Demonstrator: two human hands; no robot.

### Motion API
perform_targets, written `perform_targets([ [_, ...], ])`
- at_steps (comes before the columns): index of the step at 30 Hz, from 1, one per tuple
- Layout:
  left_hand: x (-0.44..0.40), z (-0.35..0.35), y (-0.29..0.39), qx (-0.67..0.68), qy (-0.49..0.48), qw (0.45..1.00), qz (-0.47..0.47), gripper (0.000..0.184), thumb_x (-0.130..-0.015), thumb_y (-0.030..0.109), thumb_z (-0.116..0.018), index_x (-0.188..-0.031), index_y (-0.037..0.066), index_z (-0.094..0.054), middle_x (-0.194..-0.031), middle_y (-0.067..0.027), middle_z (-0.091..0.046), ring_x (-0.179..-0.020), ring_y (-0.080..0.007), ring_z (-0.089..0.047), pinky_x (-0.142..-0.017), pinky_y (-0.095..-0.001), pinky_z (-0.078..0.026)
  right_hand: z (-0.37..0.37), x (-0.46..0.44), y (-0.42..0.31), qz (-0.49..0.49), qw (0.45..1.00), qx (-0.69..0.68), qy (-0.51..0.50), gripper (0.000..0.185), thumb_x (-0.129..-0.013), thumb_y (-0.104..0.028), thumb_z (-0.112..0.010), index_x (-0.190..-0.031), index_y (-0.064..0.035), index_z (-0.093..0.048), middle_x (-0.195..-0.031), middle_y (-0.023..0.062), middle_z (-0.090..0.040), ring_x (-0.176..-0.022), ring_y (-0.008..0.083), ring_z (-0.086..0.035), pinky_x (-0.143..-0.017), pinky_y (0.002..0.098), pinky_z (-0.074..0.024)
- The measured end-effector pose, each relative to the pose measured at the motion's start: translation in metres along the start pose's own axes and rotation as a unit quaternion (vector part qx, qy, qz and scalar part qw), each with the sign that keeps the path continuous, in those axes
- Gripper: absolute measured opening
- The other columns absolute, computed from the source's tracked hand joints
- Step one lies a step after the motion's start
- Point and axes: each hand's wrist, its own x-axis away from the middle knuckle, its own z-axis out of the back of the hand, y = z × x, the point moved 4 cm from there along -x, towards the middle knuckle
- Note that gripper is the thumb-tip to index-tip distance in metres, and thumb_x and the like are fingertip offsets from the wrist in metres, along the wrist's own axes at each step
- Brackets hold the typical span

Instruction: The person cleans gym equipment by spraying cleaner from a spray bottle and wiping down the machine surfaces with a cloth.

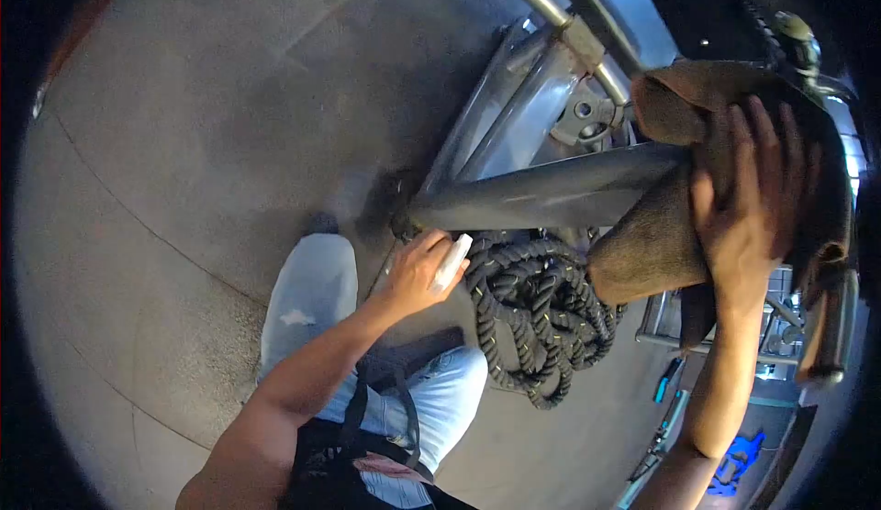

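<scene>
My left hand (421, 271) is closed round a small white object (451, 264), just below the lower end of a grey metal frame tube (551, 189). What the white object is, I cannot tell. On the right, my right hand (748, 203) lies with fingers spread and stretched on a brown cloth (656, 244). This cloth is draped over the upper part of the metal frame and hides what is beneath it.
A heap of thick black rope (541, 308) lies on the floor below the tube. Metal pivots and a holed plate (587, 117) sit at the upper right. Teal-and-black items (665, 423) and a blue object (737, 462) are at the lower right.
</scene>
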Motion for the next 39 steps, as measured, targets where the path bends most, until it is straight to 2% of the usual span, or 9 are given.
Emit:
perform_targets([
  [9,0.013,-0.005,-0.047,0.004,-0.094,0.995,0.033,0.022,-0.081,0.014,-0.072,-0.098,0.002,-0.065,-0.086,-0.0128,-0.06,-0.078,-0.032,-0.063,-0.068,-0.0415,-0.054,-0.077,0.007,-0.133,-0.033,0.995,-0.073,-0.066,0.035,-0.087,-0.03,-0.071,-0.108,-0.0018,-0.067,-0.108,0.0177,-0.065,-0.106,0.0386,-0.06,-0.093,0.0479,-0.0471],
  [12,0.029,-0.007,-0.05,-0.045,-0.092,0.989,0.104,0.023,-0.081,0.015,-0.072,-0.098,0.002,-0.064,-0.089,-0.014,-0.059,-0.081,-0.0334,-0.063,-0.069,-0.0422,-0.054,-0.119,0.043,-0.199,-0.127,0.862,-0.462,-0.169,0.034,-0.088,-0.025,-0.067,-0.117,-0.0098,-0.065,-0.111,0.0153,-0.066,-0.105,0.0367,-0.061,-0.091,0.0444,-0.0475],
  [15,0.048,-0.004,-0.047,-0.082,-0.083,0.975,0.191,0.024,-0.082,0.017,-0.071,-0.098,0.001,-0.063,-0.094,-0.0155,-0.059,-0.083,-0.0349,-0.063,-0.069,-0.0431,-0.054,-0.146,0.056,-0.291,-0.139,0.781,-0.538,-0.285,0.039,-0.092,-0.022,-0.057,-0.13,-0.012,-0.058,-0.127,0.0162,-0.059,-0.119,0.0377,-0.053,-0.104,0.0446,-0.039],
  [19,0.049,-0.001,-0.04,-0.101,-0.06,0.966,0.228,0.025,-0.079,0.018,-0.072,-0.095,0.002,-0.062,-0.092,-0.0151,-0.059,-0.082,-0.0345,-0.063,-0.069,-0.0441,-0.054,-0.199,0.109,-0.419,0.071,0.896,-0.326,-0.294,0.041,-0.098,-0.026,-0.048,-0.137,-0.0191,-0.055,-0.14,0.0177,-0.051,-0.131,0.0384,-0.045,-0.115,0.0462,-0.0291],
  [22,0.052,-0.002,-0.042,-0.117,-0.074,0.964,0.229,0.023,-0.08,0.017,-0.072,-0.093,0.001,-0.061,-0.091,-0.0147,-0.059,-0.082,-0.0344,-0.063,-0.068,-0.0435,-0.054,-0.177,0.107,-0.366,0.046,0.779,-0.462,-0.422,0.048,-0.098,-0.017,-0.042,-0.146,-0.0195,-0.044,-0.15,0.0162,-0.04,-0.138,0.0404,-0.035,-0.118,0.0496,-0.0209],
  [26,0.053,-0.001,-0.042,-0.102,-0.079,0.962,0.24,0.023,-0.083,0.017,-0.07,-0.095,-0.001,-0.061,-0.092,-0.0167,-0.058,-0.077,-0.0369,-0.062,-0.065,-0.0457,-0.053,-0.119,0.074,-0.224,0.013,0.832,-0.525,-0.179,0.056,-0.092,-0.008,-0.047,-0.147,-0.0181,-0.046,-0.15,0.0133,-0.044,-0.135,0.035,-0.044,-0.113,0.0491,-0.0325],
  [28,0.057,-0.006,-0.042,-0.089,-0.065,0.965,0.24,0.023,-0.083,0.017,-0.07,-0.094,0.0,-0.06,-0.092,-0.0168,-0.058,-0.077,-0.0369,-0.062,-0.064,-0.0456,-0.053,-0.094,0.047,-0.189,0.116,0.937,-0.248,-0.216,0.055,-0.089,-0.01,-0.051,-0.143,-0.0159,-0.05,-0.146,0.0125,-0.049,-0.131,0.0334,-0.048,-0.11,0.0482,-0.0375],
  [31,0.055,-0.004,-0.043,-0.079,-0.057,0.964,0.246,0.023,-0.083,0.017,-0.07,-0.095,0.0,-0.06,-0.091,-0.0172,-0.058,-0.077,-0.0371,-0.062,-0.064,-0.0452,-0.053,-0.105,0.048,-0.207,0.109,0.938,-0.236,-0.231,0.054,-0.086,-0.013,-0.055,-0.14,-0.0148,-0.052,-0.142,0.0128,-0.052,-0.126,0.0324,-0.052,-0.11,0.0457,-0.0382],
  [39,0.05,0.012,-0.055,-0.103,-0.013,0.958,0.269,0.023,-0.083,0.018,-0.071,-0.094,0.001,-0.06,-0.091,-0.0174,-0.057,-0.077,-0.0384,-0.061,-0.064,-0.045,-0.052,-0.225,0.131,-0.443,-0.123,0.628,-0.664,-0.387,0.063,-0.093,-0.017,-0.054,-0.152,-0.0151,-0.031,-0.151,0.0226,-0.035,-0.137,0.0365,-0.038,-0.116,0.0409,-0.0297],
])
